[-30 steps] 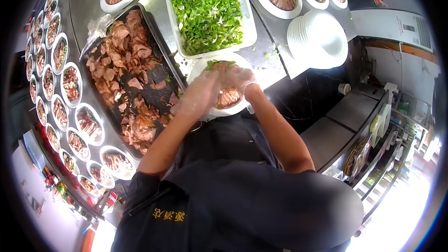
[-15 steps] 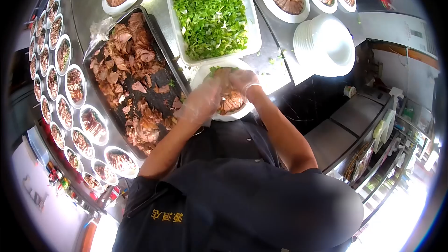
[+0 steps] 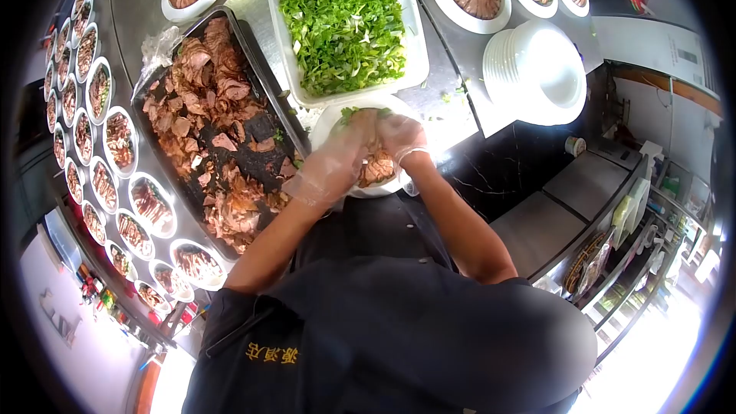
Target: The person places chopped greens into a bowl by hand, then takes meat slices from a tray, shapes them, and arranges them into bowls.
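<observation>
Both my hands wear clear plastic gloves and meet over a white plate (image 3: 326, 124) at the near edge of the counter. My left hand (image 3: 346, 149) is bent over the left side of the sliced meat (image 3: 377, 170), fingers closed on it. From the right, my right hand (image 3: 402, 138) presses its curled fingers against the same meat. Chopped greens (image 3: 349, 113) show under the meat at the plate's far side. The fingertips are partly hidden and slightly blurred.
Left of the plate lies a dark tray (image 3: 264, 80) of cut meat. A white tub (image 3: 422, 54) of chopped greens stands just beyond. Stacked white plates (image 3: 556, 77) are at right. Several filled plates line the far left, including one plate (image 3: 178, 241) near the tray.
My hands stay over the plate and shift slightly, the right one a little to the left. The gloves look less blurred. The surroundings move slightly with the camera.
</observation>
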Tool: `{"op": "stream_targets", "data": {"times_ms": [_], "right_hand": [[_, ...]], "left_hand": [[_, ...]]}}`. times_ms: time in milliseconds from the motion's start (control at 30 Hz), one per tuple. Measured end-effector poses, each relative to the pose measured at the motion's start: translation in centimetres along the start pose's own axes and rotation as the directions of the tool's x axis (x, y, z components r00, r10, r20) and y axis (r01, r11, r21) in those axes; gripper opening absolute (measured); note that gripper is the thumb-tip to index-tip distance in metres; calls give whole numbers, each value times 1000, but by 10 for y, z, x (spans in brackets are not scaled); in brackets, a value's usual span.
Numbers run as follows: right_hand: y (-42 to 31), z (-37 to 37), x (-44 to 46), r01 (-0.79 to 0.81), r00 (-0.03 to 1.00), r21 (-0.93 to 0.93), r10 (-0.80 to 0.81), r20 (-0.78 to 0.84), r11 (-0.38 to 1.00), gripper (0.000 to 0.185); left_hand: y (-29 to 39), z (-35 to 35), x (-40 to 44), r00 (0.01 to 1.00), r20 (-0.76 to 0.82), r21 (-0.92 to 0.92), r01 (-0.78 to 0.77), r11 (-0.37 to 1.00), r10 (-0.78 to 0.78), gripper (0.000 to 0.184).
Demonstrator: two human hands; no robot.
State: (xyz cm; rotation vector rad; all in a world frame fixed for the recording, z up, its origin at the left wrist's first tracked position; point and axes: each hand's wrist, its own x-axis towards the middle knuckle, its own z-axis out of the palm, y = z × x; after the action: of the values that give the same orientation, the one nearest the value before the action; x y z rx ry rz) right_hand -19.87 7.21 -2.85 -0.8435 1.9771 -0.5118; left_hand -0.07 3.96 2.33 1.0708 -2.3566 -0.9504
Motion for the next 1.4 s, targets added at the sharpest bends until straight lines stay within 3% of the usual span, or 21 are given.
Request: {"op": "stream_targets", "data": {"times_ms": [100,433,533,600,700,833,900,933,967,1033,1133,1233,1333,1400], "right_hand": [[-9,-3,4,-4,1000,67,3,16,998,29],[-23,2,13,-35,997,47,32,64,998,30],[-20,-3,5,-99,995,83,97,22,992,31],[-12,-2,1,-115,990,141,125,-63,983,34],[-5,1,1,-118,989,180,131,-64,977,37],[-17,-3,-2,-95,994,61,99,-55,994,37],[-29,-5,-12,57,976,-199,-96,-195,978,30],[-19,-3,-6,58,976,-201,-98,-193,978,30],[-1,-1,4,206,963,-246,-241,-120,947,26],[-7,-3,3,353,925,-279,-378,-40,893,24],[-18,-10,-9,399,908,-402,-416,49,824,20],[-25,-17,-17,383,914,-391,-405,30,837,16],[-27,-24,-27,447,886,-258,-464,-4,857,13],[-19,-22,-26,700,653,-330,-755,-63,633,16]], "left_hand": [[0,-3,-1,998,-32,28,-49,998,50,42],[-19,12,-12,998,-59,-8,-33,999,32,36],[-21,12,-13,999,-24,-62,-30,998,28,32],[-22,16,-15,990,-110,-34,-96,995,92,32],[5,-9,-5,998,-45,-31,-33,999,32,33],[1,-4,-6,1000,-17,8,-2,1000,2,34],[-2,-3,-1,999,-29,-96,40,995,-43,33],[-4,-2,-1,999,-31,-96,42,994,-45,33],[-6,0,-2,997,-30,-127,68,990,-72,33],[-7,-2,0,994,-31,-158,95,983,-101,34],[-8,-4,3,996,-70,-238,35,971,-53,35],[-9,1,2,991,-70,-234,91,968,-111,37],[-12,2,4,992,-93,-263,63,963,-90,39],[-10,-2,9,992,-107,-297,33,954,-68,38]]}}
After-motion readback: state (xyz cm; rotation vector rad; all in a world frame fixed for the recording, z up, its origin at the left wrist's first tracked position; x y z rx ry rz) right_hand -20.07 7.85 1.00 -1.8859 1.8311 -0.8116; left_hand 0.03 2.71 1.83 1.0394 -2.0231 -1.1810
